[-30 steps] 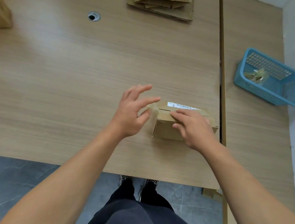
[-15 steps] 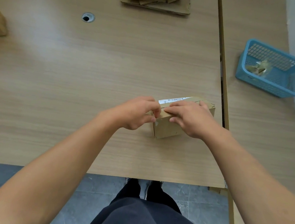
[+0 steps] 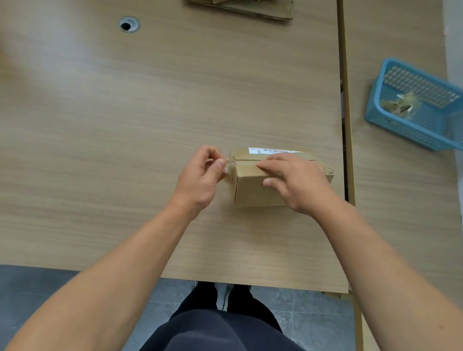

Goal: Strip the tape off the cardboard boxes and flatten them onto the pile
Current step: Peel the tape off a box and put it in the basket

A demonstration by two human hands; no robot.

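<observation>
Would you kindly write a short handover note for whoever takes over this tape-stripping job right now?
Left hand pinches the tape end at the box's left end.
Right hand presses down on the box top.
Box stands on the table, unflattened.
Pile lies at the far edge; basket at right holds tape scraps.
Done: tape end lifted.
Left: peel the tape off, flatten the box, add it to the pile.

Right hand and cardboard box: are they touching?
Touching. The head view shows the right hand on the cardboard box: its fingers lie flat across the top and its thumb presses the near side.
</observation>
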